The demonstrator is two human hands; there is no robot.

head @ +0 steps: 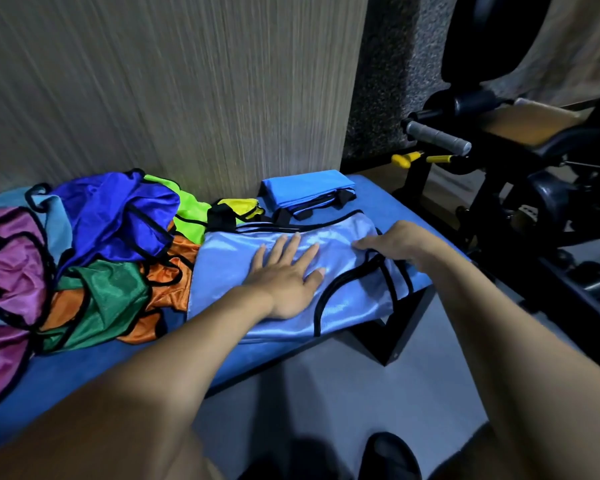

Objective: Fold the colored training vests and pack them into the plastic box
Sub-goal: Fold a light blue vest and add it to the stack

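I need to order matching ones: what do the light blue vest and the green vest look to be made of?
Light blue vest: probably smooth synthetic satin, shiny highlights, black trim. Green vest: seemingly fine mesh, faint dotted texture, duller sheen.

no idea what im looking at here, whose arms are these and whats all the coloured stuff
It is one picture from a camera worn on a person's head, looking down at their own arms. The left hand lies flat on a light blue vest spread over a blue table. The right hand rests on the vest's right edge; its fingers are blurred, so any pinch is unclear. A heap of unfolded vests lies to the left, a folded blue vest behind. No plastic box shows.
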